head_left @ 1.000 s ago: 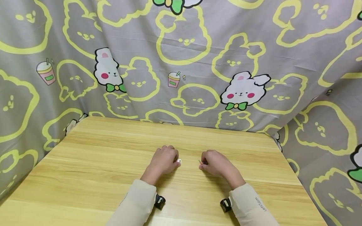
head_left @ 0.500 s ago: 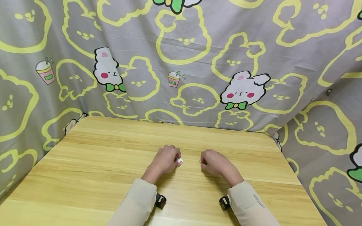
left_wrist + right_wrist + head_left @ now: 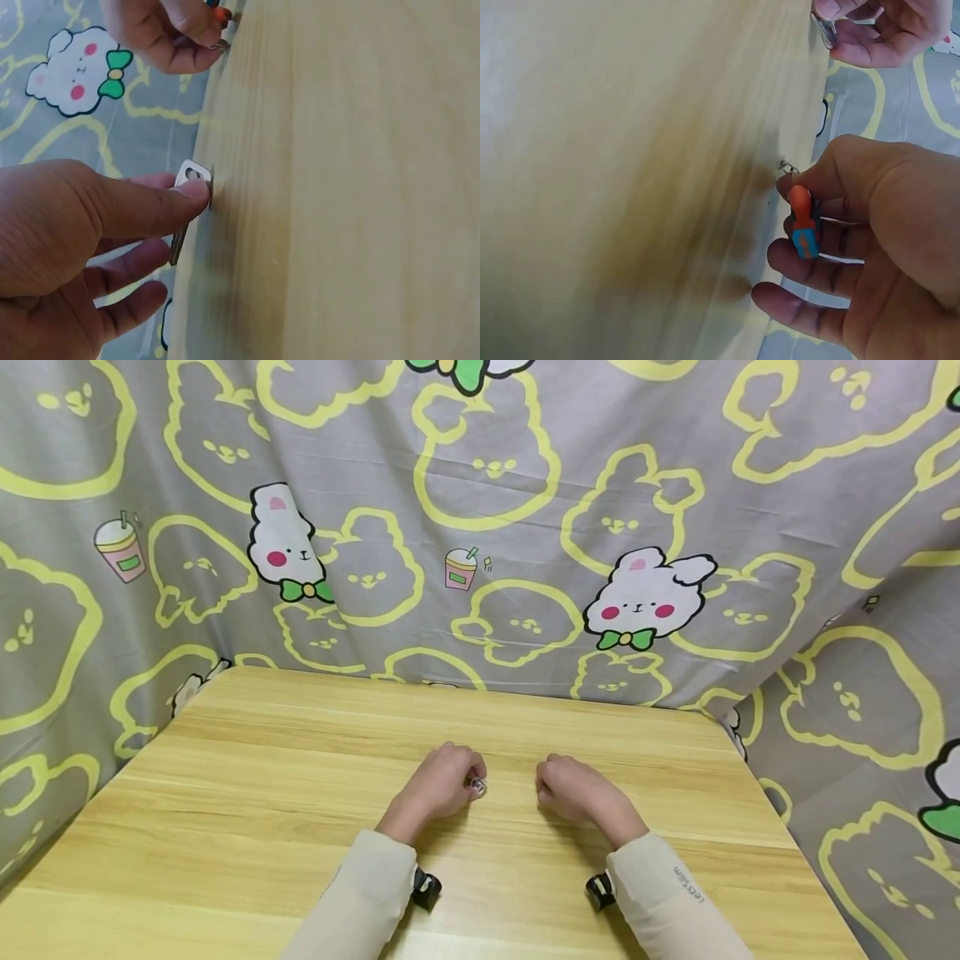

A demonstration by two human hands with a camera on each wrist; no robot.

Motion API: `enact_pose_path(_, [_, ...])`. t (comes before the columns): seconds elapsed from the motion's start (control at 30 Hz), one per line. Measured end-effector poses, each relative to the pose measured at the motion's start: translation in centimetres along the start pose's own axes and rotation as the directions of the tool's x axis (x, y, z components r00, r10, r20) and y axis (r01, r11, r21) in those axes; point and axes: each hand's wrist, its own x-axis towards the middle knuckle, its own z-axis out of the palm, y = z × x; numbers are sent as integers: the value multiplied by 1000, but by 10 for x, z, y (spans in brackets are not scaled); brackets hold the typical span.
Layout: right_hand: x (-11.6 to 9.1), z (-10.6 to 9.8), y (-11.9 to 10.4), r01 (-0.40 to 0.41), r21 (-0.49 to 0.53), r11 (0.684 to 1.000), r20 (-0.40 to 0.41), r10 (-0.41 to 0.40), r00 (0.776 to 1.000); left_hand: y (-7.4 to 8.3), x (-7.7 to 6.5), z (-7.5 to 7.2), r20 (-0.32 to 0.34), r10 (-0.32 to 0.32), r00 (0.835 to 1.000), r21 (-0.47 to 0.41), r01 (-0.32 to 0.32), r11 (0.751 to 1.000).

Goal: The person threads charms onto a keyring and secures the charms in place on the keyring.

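Note:
My left hand (image 3: 438,783) pinches a small silver nail clipper (image 3: 196,166) between thumb and forefinger. A cut-out shows in its flat end in the left wrist view; the other fingers lie loosely behind. My right hand (image 3: 573,787) holds a keychain charm (image 3: 801,206), orange with a blue block at one end. From the pinched thumb and forefinger sticks out a short bit of metal chain (image 3: 786,166). In the head view the right fingers hide the charm. Both hands are close over the table, facing each other with a gap between.
A wood-grain table (image 3: 300,827) spreads under both hands. Grey curtains (image 3: 517,443) with yellow outlines and cartoon rabbits hang along its back and sides. A black wrist camera (image 3: 426,890) sits on the left wrist, another (image 3: 600,891) on the right.
The left hand has shifted slightly to the right, and the nail clipper has turned in its fingers. The right hand has turned a little, so the orange charm has gone out of the head view.

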Motion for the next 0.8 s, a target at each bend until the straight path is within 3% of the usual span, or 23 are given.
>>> enact_pose_path(0.13, [1, -2, 4, 25, 59, 998, 4, -25, 1000, -2, 2, 1, 12, 45, 999, -82, -44, 996])
enact_pose_path(0.3, [2, -3, 11, 16, 167, 986, 18, -19, 1000, -4, 3, 1, 9, 85, 996, -98, -83, 992])
enact_pose_path(0.47, [2, -4, 15, 5, 238, 971, 21, -10, 1000, -3, 2, -3, 10, 78, 997, -91, -76, 993])
enact_pose_path(0.8, [3, -3, 18, 41, 277, 960, -42, -31, 999, 0, -2, -13, -15, 66, 998, -105, -67, 992])
